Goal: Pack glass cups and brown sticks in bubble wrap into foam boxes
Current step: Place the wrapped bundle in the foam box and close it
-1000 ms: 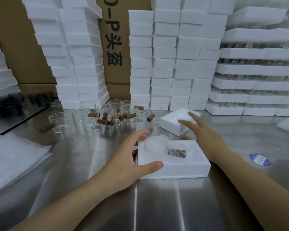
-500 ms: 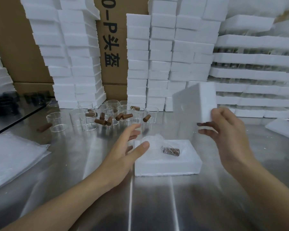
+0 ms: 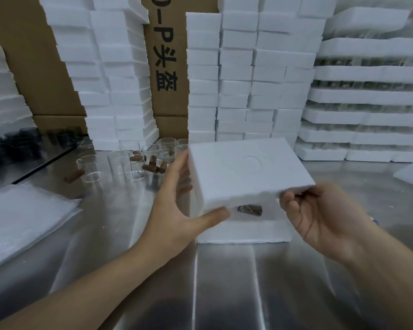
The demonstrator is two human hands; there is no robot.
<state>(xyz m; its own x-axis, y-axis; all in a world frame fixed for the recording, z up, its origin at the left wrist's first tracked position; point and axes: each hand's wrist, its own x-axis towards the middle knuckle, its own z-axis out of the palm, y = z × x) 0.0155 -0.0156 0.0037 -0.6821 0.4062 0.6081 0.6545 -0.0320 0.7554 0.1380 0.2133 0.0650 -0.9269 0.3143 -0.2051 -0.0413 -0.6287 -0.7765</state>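
Centre of frame: a foam lid [image 3: 246, 172] is held tilted above the foam base [image 3: 243, 232], near edge raised, not seated. The base lies flat on the steel table [image 3: 224, 282], lower centre.

Left hand [image 3: 177, 210]: wide open span along the lid's left side. The thumb [image 3: 215, 215] presses the near-left corner from below; the fingers [image 3: 183, 163] reach, nearly straight, up the left edge. The lid is pinched between them.

Right hand [image 3: 320, 215]: palm up, fingers [image 3: 293, 203] curled under the lid's near-right corner, gripping it. The thumb's position cannot be determined.

A wrapped stick [image 3: 249, 210] lies in the base, visible in the gap under the lid. A wrapped cup cannot be confirmed there; the lid hides that area.

Centre left: empty cups [image 3: 119, 163] and loose sticks [image 3: 150, 167] stand grouped on the table. Lower left: wrap sheets [image 3: 22, 217]. Upper frame: foam stacks [image 3: 243, 79].
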